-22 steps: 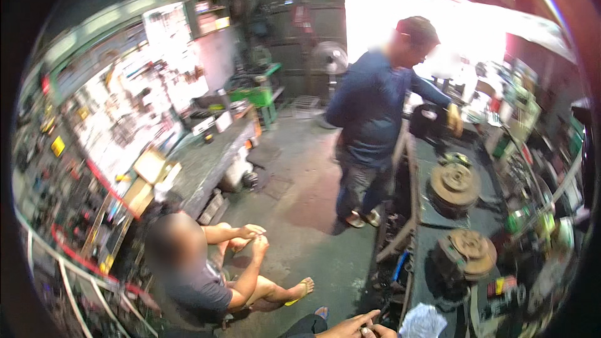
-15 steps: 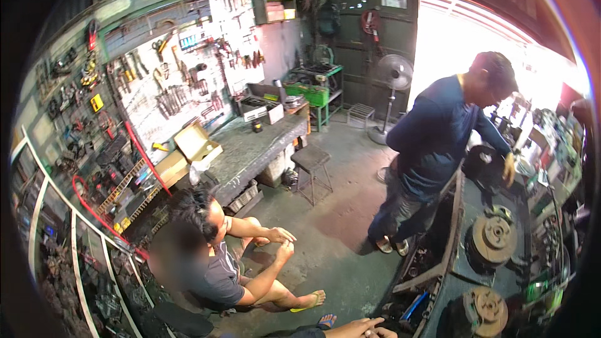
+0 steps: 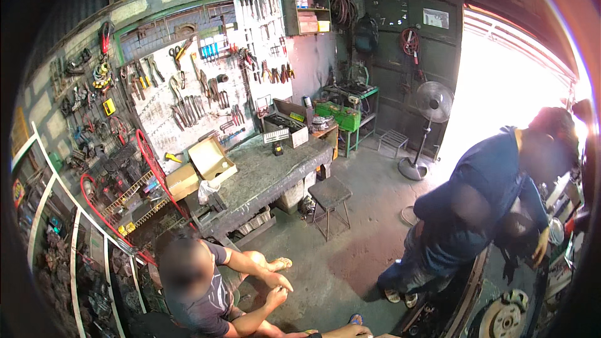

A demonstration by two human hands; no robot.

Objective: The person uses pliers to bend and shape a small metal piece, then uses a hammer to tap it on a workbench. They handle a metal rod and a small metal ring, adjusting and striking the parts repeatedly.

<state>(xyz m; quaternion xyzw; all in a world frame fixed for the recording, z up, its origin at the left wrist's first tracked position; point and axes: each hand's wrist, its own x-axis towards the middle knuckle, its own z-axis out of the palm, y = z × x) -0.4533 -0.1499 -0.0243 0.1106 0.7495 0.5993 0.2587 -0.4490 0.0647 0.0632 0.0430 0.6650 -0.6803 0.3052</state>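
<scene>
My left hand (image 3: 350,331) shows only in part at the lower edge, coming out of a dark sleeve. Its fingers are cut off by the frame, so its grip is hidden. Of my right hand at most a sliver shows at that same edge; nothing in it can be made out. Just beyond my left hand is the tip of a blue sandal (image 3: 357,319) on the floor. To the right, a round brake disc (image 3: 502,320) lies on the dark workbench (image 3: 466,294).
A seated person (image 3: 206,281) is at lower left, hands together. Another person (image 3: 469,206) in dark blue leans over the right workbench. A stool (image 3: 330,195), a long bench (image 3: 269,172) with open boxes, a standing fan (image 3: 432,103) and a tool wall (image 3: 181,87) stand beyond.
The view has shifted, so the room sits lower and farther right, and less of my hands shows. The person in blue bends further over the bench. One brake disc has left the view.
</scene>
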